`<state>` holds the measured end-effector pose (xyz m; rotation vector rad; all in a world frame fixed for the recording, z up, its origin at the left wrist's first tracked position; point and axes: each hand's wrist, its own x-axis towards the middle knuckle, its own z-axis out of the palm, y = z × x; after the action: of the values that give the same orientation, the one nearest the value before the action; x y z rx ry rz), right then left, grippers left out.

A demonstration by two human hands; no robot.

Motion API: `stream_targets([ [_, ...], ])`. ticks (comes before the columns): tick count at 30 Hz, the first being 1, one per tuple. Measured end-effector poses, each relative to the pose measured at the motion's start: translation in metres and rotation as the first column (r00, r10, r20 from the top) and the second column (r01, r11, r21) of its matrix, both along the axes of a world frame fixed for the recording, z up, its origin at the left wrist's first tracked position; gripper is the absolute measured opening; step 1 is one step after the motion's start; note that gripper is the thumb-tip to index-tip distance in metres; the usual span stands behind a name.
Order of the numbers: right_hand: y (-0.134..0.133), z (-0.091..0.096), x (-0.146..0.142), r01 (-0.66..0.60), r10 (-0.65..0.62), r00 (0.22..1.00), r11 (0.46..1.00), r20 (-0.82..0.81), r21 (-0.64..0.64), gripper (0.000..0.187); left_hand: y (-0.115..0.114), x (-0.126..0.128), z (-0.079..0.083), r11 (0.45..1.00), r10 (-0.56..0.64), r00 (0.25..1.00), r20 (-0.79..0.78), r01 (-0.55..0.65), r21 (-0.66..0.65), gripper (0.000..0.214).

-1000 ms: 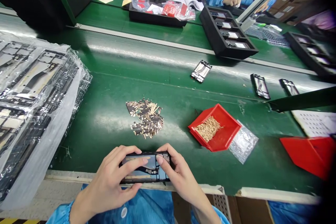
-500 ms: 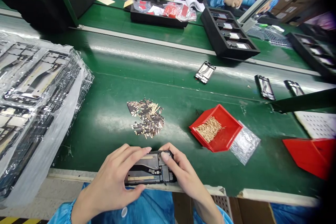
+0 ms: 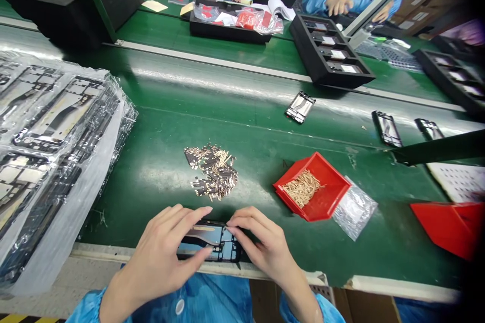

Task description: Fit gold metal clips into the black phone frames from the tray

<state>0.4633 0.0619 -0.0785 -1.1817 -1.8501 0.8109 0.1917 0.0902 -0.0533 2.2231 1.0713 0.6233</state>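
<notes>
A phone mid-frame [image 3: 228, 248] with a black ribbon cable across it lies at the near edge of the green bench. My left hand [image 3: 164, 250] grips its left part, fingers over the far side and thumb at the near side. At the frame's far right corner, my right hand [image 3: 265, 245] has thumb and fingertips pinched together; whatever is between them is hidden or too small to name. Beyond the hands is a loose pile of small dark and gold strips [image 3: 215, 174]. To the right, a red bin [image 3: 330, 197] holds small gold-coloured pieces [image 3: 302, 187].
Plastic-wrapped trays of phone frames [image 3: 60, 116] are stacked at left. A clear plastic bag [image 3: 356, 212] touches the red bin. Single phone frames [image 3: 300, 107] lie farther back. Across the bench are black trays [image 3: 333, 55] and two co-workers in blue sleeves.
The phone mid-frame has tilted and shifted slightly left. My right hand has gone from gripping its right end to a fingertip pinch at the far right corner.
</notes>
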Motion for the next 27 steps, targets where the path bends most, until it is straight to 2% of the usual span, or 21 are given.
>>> stream_targets([
  [4,0.001,-0.006,-0.004,-0.009,0.009,1.000,0.998,-0.008,0.066,0.019,0.002,0.009,-0.009,0.984,0.140,0.979,0.148,-0.155,0.092,0.029],
  [7,0.002,-0.010,-0.006,-0.014,0.017,1.000,0.994,-0.023,0.104,0.020,0.001,0.012,-0.014,0.958,0.221,0.951,0.214,-0.253,0.134,0.020],
  [14,-0.004,-0.009,-0.013,0.021,-0.018,0.998,0.999,-0.060,0.050,0.025,-0.006,0.012,-0.023,0.899,0.301,0.907,0.294,-0.373,0.230,0.025],
  [18,-0.006,-0.001,-0.021,0.070,-0.082,0.985,0.994,-0.153,-0.082,0.018,-0.012,0.011,-0.025,0.877,0.287,0.914,0.286,-0.371,0.305,0.030],
  [20,-0.006,0.002,-0.025,0.055,-0.070,0.987,0.993,-0.143,-0.102,0.019,-0.014,0.011,-0.025,0.878,0.283,0.916,0.284,-0.367,0.307,0.030],
  [23,-0.002,0.002,-0.032,-0.005,0.009,0.998,0.998,-0.055,0.055,0.030,-0.015,0.011,-0.024,0.882,0.295,0.913,0.282,-0.374,0.287,0.028],
  [27,0.003,-0.007,-0.039,-0.053,0.037,0.997,0.968,0.068,0.243,0.037,-0.014,0.012,-0.024,0.891,0.283,0.915,0.287,-0.361,0.274,0.030],
])
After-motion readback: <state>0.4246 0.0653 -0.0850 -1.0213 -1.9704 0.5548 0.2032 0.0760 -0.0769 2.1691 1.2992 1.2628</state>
